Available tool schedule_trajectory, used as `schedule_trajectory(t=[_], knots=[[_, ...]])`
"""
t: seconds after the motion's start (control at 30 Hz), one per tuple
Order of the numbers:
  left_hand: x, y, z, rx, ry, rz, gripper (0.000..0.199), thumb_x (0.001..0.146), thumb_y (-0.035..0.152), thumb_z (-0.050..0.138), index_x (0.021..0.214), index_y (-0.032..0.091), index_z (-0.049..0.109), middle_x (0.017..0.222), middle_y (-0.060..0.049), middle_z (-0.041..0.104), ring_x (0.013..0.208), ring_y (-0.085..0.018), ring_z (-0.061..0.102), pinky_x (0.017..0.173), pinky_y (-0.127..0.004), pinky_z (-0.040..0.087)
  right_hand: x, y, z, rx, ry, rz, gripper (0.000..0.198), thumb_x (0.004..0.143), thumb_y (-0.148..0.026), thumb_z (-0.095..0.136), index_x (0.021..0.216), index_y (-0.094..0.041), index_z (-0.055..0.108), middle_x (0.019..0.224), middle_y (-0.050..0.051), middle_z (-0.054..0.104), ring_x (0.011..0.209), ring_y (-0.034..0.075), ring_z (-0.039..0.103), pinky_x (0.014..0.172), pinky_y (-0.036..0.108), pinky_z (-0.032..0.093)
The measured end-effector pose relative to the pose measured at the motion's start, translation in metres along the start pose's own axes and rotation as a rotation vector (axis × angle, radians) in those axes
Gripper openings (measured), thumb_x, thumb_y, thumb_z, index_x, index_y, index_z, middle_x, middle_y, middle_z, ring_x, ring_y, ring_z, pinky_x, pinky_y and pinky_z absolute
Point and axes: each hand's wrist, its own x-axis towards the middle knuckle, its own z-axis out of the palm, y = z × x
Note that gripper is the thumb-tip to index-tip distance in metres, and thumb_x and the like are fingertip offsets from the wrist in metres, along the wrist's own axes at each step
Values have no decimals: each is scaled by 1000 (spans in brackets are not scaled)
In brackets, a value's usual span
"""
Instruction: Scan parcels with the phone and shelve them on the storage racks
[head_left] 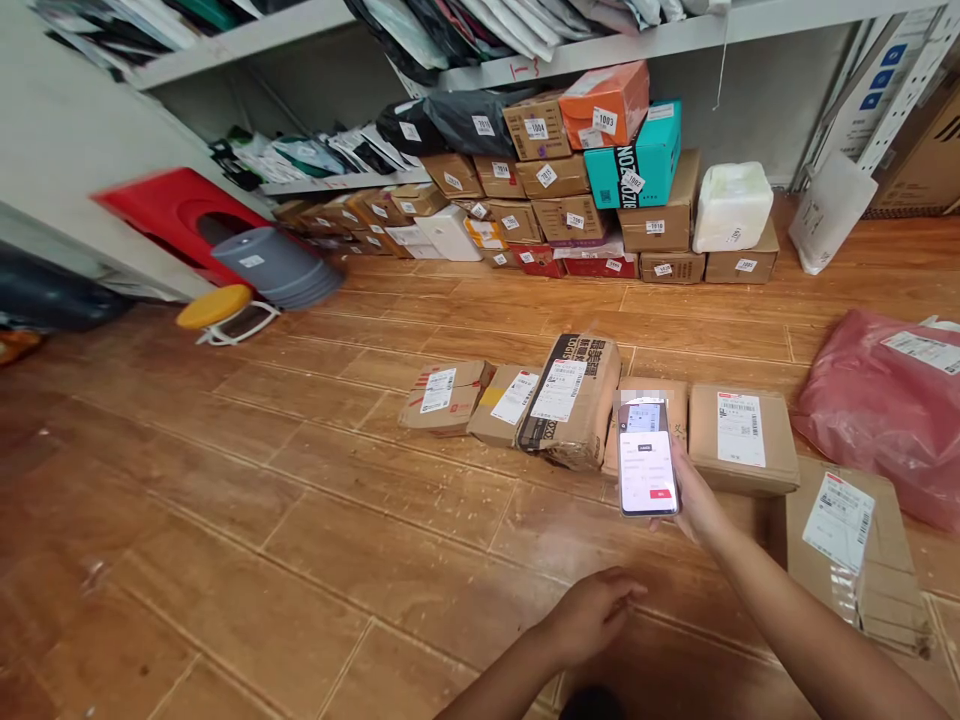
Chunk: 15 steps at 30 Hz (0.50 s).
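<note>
My right hand (694,498) grips a smartphone (646,470) upright, its lit screen facing me. Part of a cardboard box (654,388) shows behind the phone, which covers the rest of it. Lower down, my left hand (591,618) hovers over the floor with nothing in it, its fingers loosely bent and the thumb apart. To the right of the phone lies a labelled brown box (705,430). On its left are a black-printed carton (589,430), a small box with yellow tape (499,430) and a flatter labelled box (459,420).
A pink plastic-wrapped parcel (862,400) and a taped carton (892,580) lie at the right. Numbered boxes (570,215) are stacked along the wall under a shelf (637,45) of bagged parcels. A yellow stool (217,307) and grey bucket (274,268) stand at the left.
</note>
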Motion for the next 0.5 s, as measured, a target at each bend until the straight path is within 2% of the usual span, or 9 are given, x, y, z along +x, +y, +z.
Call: schedule_trajectory(t=[0.13,0.3,0.4,0.5], knots=[[1,0,1,2,9,-10,35,86,14,51,112,24,72,114,-5,71,105,-18,67,97,-28,50,1,2,-1,8,1,-3,88,73,-80,67,140,-29,40,101,7,74,81,32,77,30,23,49],[1,1,3,9,-2,4,36,85,14,51,114,24,71,116,-5,71,107,-18,66,99,-28,49,1,1,-3,23,4,1,80,76,-73,67,139,-30,42,106,8,73,77,30,76,29,24,48],[1,1,3,23,-4,-4,36,86,15,50,114,24,71,116,-5,71,105,-18,66,98,-28,50,-3,-3,-5,42,-4,14,70,74,-46,74,136,-28,46,101,6,73,67,24,72,30,24,49],[2,3,2,43,-23,-7,37,86,14,50,115,22,70,114,-6,71,103,-18,66,96,-29,51,-11,-5,-10,53,-37,12,82,61,-18,71,139,-29,44,103,4,73,69,23,70,37,24,54]])
